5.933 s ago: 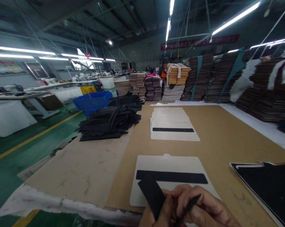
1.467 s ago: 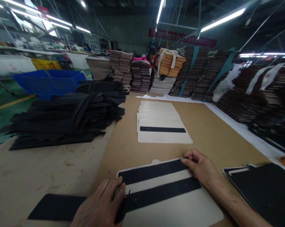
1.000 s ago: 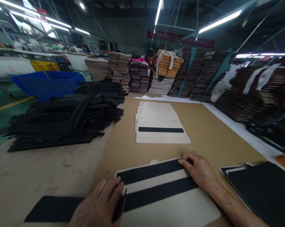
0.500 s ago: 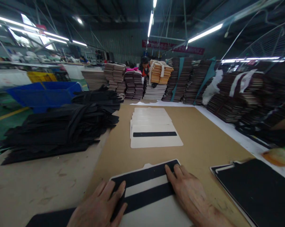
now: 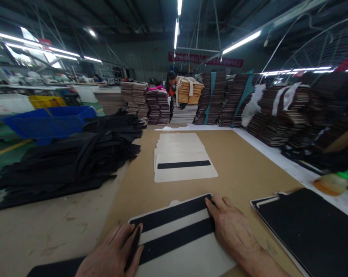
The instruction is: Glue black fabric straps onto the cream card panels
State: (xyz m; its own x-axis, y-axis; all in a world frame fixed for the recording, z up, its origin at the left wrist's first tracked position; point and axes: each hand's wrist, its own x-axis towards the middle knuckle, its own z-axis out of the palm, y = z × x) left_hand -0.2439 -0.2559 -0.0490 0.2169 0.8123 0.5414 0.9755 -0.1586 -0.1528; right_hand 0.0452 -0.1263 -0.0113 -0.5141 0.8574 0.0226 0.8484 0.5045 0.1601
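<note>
In front of me lies a whitish flat panel (image 5: pixel 188 252) with a small tab on its far edge. Two black strips (image 5: pixel 178 238) run across it, parallel, with a pale band between them. My left hand (image 5: pixel 113 250) is closed at the panel's left side, and a folded-up bit of black strip stands between its thumb and fingers. More black material (image 5: pixel 57 266) reaches out to the left beneath this hand. My right hand (image 5: pixel 234 232) grips the panel's right edge, with a fingertip on the end of the far strip.
Overlapping white panels (image 5: pixel 185 173) lie ahead, the nearest bearing one black strip. Black-faced panels (image 5: pixel 309 227) are stacked at right. A heap of black strips (image 5: pixel 61 163) covers the left side, beside a blue bin (image 5: pixel 51 121). Tall piles (image 5: pixel 211 100) and a person (image 5: pixel 170 82) are behind.
The view has shifted slightly. The right hand has slid a little outward at the panel's right edge. On the left, the black fold between thumb and fingers now stands up more.
</note>
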